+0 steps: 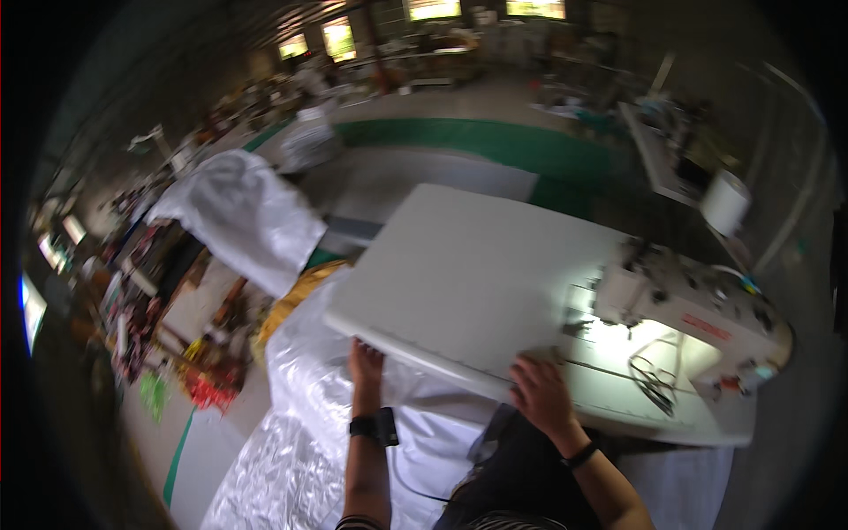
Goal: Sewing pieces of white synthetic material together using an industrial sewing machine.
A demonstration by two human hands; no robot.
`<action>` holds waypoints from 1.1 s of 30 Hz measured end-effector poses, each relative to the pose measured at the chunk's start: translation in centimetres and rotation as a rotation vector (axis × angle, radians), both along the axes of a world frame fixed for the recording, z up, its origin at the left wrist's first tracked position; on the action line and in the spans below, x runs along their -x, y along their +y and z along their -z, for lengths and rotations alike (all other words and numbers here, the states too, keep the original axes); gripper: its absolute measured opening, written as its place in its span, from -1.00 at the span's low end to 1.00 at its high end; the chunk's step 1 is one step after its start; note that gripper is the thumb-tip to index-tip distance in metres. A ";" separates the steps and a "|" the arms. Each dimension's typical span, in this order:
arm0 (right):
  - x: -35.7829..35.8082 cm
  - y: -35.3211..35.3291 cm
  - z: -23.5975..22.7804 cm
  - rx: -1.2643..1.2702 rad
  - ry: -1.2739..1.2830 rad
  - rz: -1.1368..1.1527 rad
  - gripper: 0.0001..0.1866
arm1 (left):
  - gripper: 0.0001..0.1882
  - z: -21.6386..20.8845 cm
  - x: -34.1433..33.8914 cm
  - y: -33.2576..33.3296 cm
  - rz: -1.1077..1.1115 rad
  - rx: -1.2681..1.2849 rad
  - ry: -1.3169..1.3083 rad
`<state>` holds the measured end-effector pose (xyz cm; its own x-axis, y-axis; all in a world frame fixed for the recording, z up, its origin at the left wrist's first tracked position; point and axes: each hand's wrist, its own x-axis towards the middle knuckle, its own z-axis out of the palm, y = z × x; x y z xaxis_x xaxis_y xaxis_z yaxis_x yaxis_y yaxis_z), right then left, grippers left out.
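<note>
A white sewing machine (698,309) stands on the right of a pale sewing table (468,274), its lamp lighting the needle area. My right hand (541,391) rests on the table's front edge, left of the machine, fingers apart and with nothing seen in them. Below the front-left edge is my left hand (365,362), close to shiny white sheeting (309,389); its fingers are blurred and partly hidden, so any hold cannot be made out. The sheeting hangs beside the table and spreads down past my left forearm. A dark thin cord (654,384) lies looped near the machine.
A white thread cone (726,203) stands behind the machine. More white sheeting (243,212) is heaped beyond the table at the left, with yellow material (300,296) beneath. Red scraps (212,384) and a green scrap (154,395) lie on the floor. Another worktable (654,159) stands at the far right.
</note>
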<state>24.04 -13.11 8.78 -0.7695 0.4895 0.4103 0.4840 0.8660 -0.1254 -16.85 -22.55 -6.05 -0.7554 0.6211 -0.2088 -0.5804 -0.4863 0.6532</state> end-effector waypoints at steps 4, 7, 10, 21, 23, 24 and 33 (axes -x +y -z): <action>-0.4 0.1 0.7 -0.005 0.079 -0.020 -0.59 | -0.54 -0.8 -0.1 -0.7 0.090 -0.060 0.011; -0.6 0.1 0.8 -0.037 0.083 -0.011 -0.59 | -0.50 -1.9 -0.2 -1.0 0.183 -0.072 0.088; -0.7 0.1 0.8 -0.067 0.099 -0.016 -0.60 | -0.46 -2.5 0.3 -0.8 0.117 0.042 -0.037; -0.5 -0.2 0.5 0.024 0.112 -0.060 -0.61 | -0.55 -0.1 0.3 0.5 0.075 -0.152 -0.161; -0.4 -0.2 0.4 0.054 0.077 -0.005 -0.59 | -0.58 -0.5 -0.3 -0.1 0.021 -0.181 -0.274; -0.4 -0.2 0.4 0.061 0.066 -0.035 -0.59 | -0.60 -0.6 -0.6 -0.4 0.034 -0.256 -0.332; 0.0 -0.3 0.0 0.013 0.066 -0.025 -0.59 | -0.81 -0.9 -0.3 -3.5 0.100 0.051 -0.049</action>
<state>24.04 -13.42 8.77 -0.7528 0.4760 0.4546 0.4527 0.8758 -0.1674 -16.55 -26.06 -5.11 -0.6781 0.6806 -0.2774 -0.6564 -0.3909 0.6452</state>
